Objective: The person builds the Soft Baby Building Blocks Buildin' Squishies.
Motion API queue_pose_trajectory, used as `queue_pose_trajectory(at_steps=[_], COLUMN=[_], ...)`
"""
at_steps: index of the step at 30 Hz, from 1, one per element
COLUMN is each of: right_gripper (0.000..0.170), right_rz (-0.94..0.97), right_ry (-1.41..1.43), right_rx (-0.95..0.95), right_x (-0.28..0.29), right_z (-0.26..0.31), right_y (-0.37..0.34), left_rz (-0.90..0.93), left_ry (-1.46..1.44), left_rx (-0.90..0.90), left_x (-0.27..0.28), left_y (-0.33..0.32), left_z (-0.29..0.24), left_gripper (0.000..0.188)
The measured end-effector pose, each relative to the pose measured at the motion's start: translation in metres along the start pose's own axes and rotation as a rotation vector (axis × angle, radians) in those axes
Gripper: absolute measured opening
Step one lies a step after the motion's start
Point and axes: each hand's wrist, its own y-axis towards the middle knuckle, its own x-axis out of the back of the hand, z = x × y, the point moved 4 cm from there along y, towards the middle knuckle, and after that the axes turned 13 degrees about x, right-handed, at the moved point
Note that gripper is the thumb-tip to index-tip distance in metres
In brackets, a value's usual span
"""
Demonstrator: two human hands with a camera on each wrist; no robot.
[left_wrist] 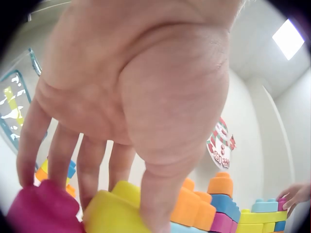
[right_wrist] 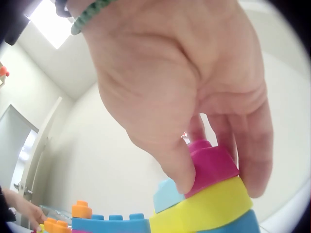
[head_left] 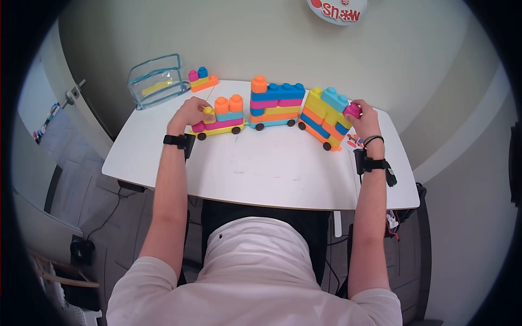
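Three wheeled wagons of toy building blocks stand in a row on the white table. At the left wagon (head_left: 220, 126), my left hand (head_left: 189, 115) pinches a yellow block (left_wrist: 114, 213) between thumb and fingers. A magenta block (left_wrist: 46, 208) sits beside it, and orange blocks (head_left: 228, 104) stand behind the thumb. My right hand (head_left: 367, 120) grips a magenta block (right_wrist: 214, 167) on the end of the right wagon (head_left: 321, 122), above a yellow layer (right_wrist: 214, 204). Between the hands is the middle wagon (head_left: 276, 108), topped with blue and one orange block.
A clear zip bag (head_left: 157, 81) with teal edging stands at the back left, a small block stack (head_left: 203, 80) next to it. Near the right wrist lies a printed card (head_left: 354, 142). The wall rises behind the table, with a snow sign (head_left: 340, 11) on it.
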Motion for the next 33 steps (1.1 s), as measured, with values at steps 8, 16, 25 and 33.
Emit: queue_pose_trajectory(at_steps=[8,16,25,33], right_gripper=[0.043,0.051,0.059,0.045], right_rz=[-0.026,0.015,-0.269,0.596], right_ry=[0.059,0.012,0.012,-0.507], right_rx=[0.025,-0.035,-0.013,-0.958], right_x=[-0.008,-0.009,0.027,0.034], right_z=[-0.012,-0.005,-0.084,-0.27], right_y=[-0.002,-0.004,-0.004,-0.085], left_rz=[-0.155,-0.372,-0.686,-0.882], left_ry=[-0.066,-0.006,-0.5,-0.684], left_rx=[0.021,0.123,-0.113,-0.074], left_x=[-0.01,-0.024,0.073,0.12], left_y=[0.012,-0.001,0.001,-0.052], left_z=[0.014,-0.008,0.031,0.031], left_gripper=[0.053,0.058,0.049,0.04])
